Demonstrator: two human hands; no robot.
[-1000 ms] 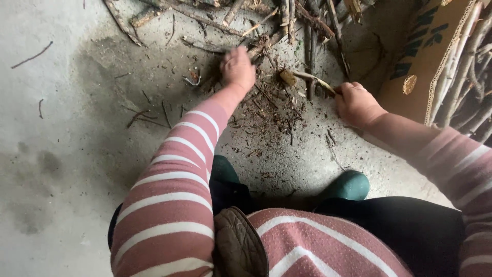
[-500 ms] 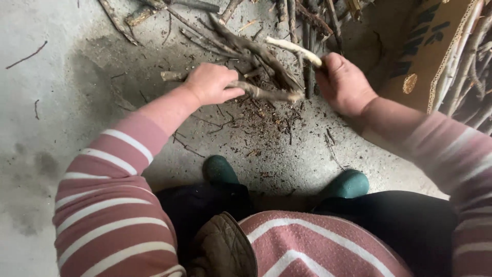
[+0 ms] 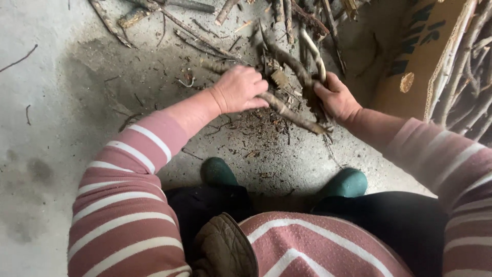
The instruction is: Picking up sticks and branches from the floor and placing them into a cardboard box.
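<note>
Soft, even daylight, no glare

Light is diffuse and moderate; the concrete floor (image 3: 46, 154) reads pale grey, with a darker patch toward 12 o'clock under the sticks (image 3: 287, 56). A soft shadow pools beneath the crouching body near the green boots (image 3: 348, 182). Focus is sharp at centre; the striped sleeves (image 3: 123, 205) at 6 to 8 o'clock look slightly soft and stretched by wide-angle distortion.

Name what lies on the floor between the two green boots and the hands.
Head view: between the green boots and the hands lies grey concrete floor littered with small twig and bark scraps.

Brown gnarled sticks (image 3: 287, 110) bunched, held above littered floor.
</note>
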